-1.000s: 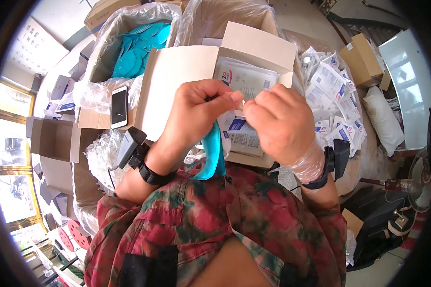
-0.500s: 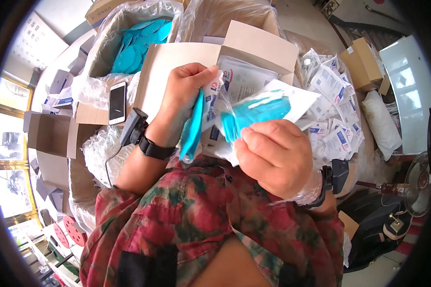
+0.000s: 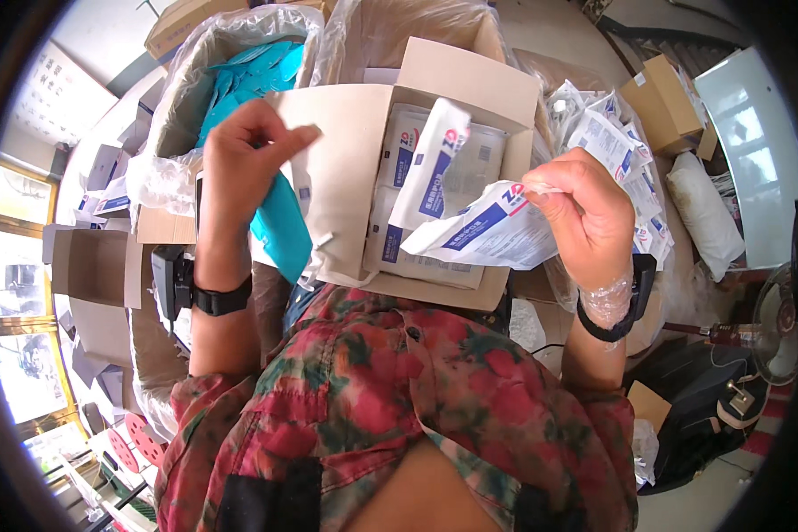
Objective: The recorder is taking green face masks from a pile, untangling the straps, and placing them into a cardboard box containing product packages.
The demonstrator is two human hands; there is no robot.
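Observation:
My left hand is at the left of an open carton, fingers curled and thumb stuck out. Below its palm hangs a folded teal face mask with white ear loops trailing, held by the curled fingers. To the right, my right hand pinches one corner of a white and blue printed packet between thumb and fingers. That packet slants over the carton. Another printed packet stands tilted inside or just above the carton, touching nothing I can make out. Several flat packets lie in the carton.
A plastic-lined box of teal masks stands at the far left. Many loose packets are heaped at the right. A white sack, brown box and fan stand farther right.
My hands have moved apart, the left leftward with a teal mask, the right rightward with a packet. The packet's printed side now shows, and a tilted packet is visible over the carton.

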